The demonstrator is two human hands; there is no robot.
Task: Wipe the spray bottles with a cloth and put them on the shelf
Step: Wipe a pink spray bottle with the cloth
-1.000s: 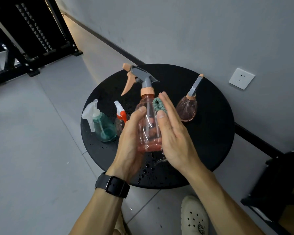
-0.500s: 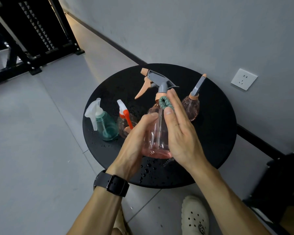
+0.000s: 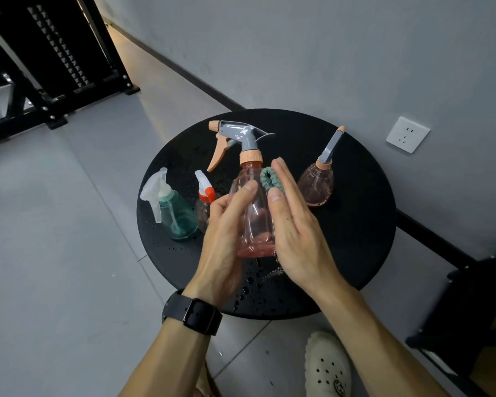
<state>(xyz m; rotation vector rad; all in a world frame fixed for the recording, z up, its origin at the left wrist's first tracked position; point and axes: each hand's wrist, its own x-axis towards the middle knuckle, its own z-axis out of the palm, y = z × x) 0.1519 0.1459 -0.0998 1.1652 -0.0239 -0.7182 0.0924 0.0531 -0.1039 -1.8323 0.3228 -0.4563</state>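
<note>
Left hand [image 3: 226, 239] curled, right hand [image 3: 295, 224] flat, fingers [image 3: 284, 179] straight.

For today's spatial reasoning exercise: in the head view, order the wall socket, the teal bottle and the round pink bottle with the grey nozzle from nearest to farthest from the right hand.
1. Round pink bottle, just right of the right hand.
2. Teal bottle, across the table on the left.
3. Wall socket, off the table, upper right on the wall.

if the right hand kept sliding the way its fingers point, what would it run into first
Probably the orange collar of the pink spray bottle; the right hand points up along it, pressing the green cloth. Depth is unclear.
</note>
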